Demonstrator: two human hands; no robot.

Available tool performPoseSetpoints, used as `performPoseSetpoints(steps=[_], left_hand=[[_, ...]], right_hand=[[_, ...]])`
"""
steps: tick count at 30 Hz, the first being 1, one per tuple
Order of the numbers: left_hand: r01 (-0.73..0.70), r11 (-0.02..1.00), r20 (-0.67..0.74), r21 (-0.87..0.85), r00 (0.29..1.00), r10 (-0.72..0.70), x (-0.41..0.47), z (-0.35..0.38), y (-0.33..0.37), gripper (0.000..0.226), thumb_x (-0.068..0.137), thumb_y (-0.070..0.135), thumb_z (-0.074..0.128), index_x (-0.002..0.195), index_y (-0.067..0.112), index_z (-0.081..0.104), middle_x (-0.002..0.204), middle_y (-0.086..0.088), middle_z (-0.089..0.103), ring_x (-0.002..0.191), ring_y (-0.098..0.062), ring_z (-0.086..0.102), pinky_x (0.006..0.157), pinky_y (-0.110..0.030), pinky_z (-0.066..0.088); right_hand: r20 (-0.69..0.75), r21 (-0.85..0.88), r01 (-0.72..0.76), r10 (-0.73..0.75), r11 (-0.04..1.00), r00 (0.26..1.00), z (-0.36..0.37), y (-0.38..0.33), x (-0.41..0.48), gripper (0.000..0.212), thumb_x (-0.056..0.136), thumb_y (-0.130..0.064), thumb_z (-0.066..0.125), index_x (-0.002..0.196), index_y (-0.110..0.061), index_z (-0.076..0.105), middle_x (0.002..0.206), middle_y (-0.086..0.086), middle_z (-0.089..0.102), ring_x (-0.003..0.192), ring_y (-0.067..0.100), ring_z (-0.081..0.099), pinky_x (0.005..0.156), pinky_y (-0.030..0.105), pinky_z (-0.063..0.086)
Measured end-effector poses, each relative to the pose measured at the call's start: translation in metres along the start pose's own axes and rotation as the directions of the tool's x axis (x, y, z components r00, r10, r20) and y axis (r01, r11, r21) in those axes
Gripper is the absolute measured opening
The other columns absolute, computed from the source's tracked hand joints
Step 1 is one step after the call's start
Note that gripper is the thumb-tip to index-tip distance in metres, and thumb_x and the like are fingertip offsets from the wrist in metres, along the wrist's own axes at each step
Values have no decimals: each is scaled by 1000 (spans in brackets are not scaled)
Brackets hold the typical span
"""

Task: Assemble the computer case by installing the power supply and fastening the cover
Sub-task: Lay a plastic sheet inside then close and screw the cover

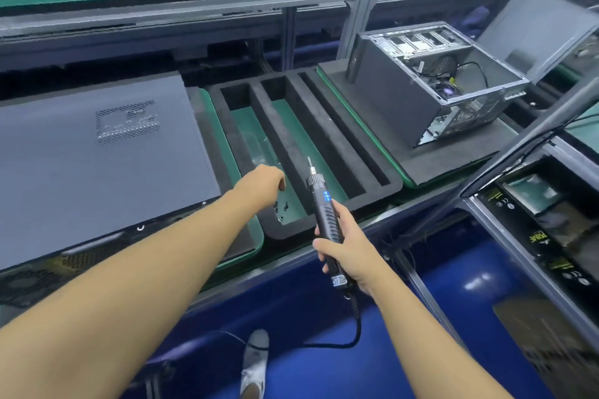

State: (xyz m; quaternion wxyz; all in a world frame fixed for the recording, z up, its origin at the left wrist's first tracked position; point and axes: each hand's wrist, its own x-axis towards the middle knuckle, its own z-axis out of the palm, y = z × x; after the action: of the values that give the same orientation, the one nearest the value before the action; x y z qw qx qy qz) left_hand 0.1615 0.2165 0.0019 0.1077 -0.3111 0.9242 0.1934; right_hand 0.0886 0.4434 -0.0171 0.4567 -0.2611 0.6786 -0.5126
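Over the green bench (225, 142) and foam tray (291, 139), right grip (343, 246) around screwdriver (324, 207), left grip (262, 185) unclear

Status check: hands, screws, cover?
Right hand grips electric screwdriver, bit up. Left hand over loose screws in foam tray, grasp unclear. Case cover on, nothing blocking.
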Motion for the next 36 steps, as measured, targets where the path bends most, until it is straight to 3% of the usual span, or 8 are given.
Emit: performPoseSetpoints(steps=[7,11,13,18,28,32,34,36], left_hand=[[-38,970,327,240,944,-44,91,19,-7,23,86,2,63,104,12,71,108,-5,70,97,-27,68,88,-44,58],[-118,911,385,395,922,-48,117,54,-17,17,85,14,70,102,18,70,103,-1,69,97,-24,64,83,-36,49],[-174,846,397,505,916,-49,125,69,-17,11,89,20,64,100,20,63,96,2,65,98,-22,60,90,-36,35],[-204,815,438,543,896,-67,141,94,-16,27,91,13,50,114,20,62,123,-1,65,120,-20,57,113,-34,25],[-168,842,484,513,867,-122,144,100,-13,45,88,19,69,131,11,57,132,-7,58,119,-30,60,92,-42,52],[-79,930,474,358,874,-108,157,77,-11,35,88,25,68,116,6,67,118,-13,69,106,-28,67,88,-34,55],[50,997,465,64,882,-74,167,52,-15,19,86,16,66,98,4,74,100,-12,76,89,-25,71,83,-32,57],[239,891,394,-387,916,-75,168,24,-23,9,82,4,66,79,-2,71,83,-18,75,83,-26,73,81,-36,60]], right_hand=[[-61,33,-31,33,999,998,-19,0,54,74,74,-29,78,127,-69,45,94,-7,66,68,18,60,61,35,56],[-102,33,-53,56,998,993,-27,-1,75,72,79,-27,76,120,-76,43,98,-3,68,68,16,61,64,35,57],[-121,39,-54,58,998,991,-30,1,83,73,80,-25,75,127,-71,43,100,-2,67,68,16,61,64,35,58],[-148,79,-57,68,995,987,-34,9,95,78,82,-24,75,142,-59,39,101,-3,66,70,17,62,65,35,57],[-171,121,-64,84,991,982,-37,17,92,80,87,-17,73,151,-47,35,103,1,65,70,17,60,66,36,58],[-151,130,-67,87,989,985,-38,16,87,82,88,-14,72,154,-43,33,106,4,64,72,18,60,66,37,58],[-126,130,-58,74,990,989,-38,13,83,82,89,-13,72,155,-42,33,104,2,64,72,18,59,65,37,57],[-96,131,-39,52,991,994,-36,7,80,82,89,-12,72,155,-42,33,101,0,64,72,19,59,64,37,56]])
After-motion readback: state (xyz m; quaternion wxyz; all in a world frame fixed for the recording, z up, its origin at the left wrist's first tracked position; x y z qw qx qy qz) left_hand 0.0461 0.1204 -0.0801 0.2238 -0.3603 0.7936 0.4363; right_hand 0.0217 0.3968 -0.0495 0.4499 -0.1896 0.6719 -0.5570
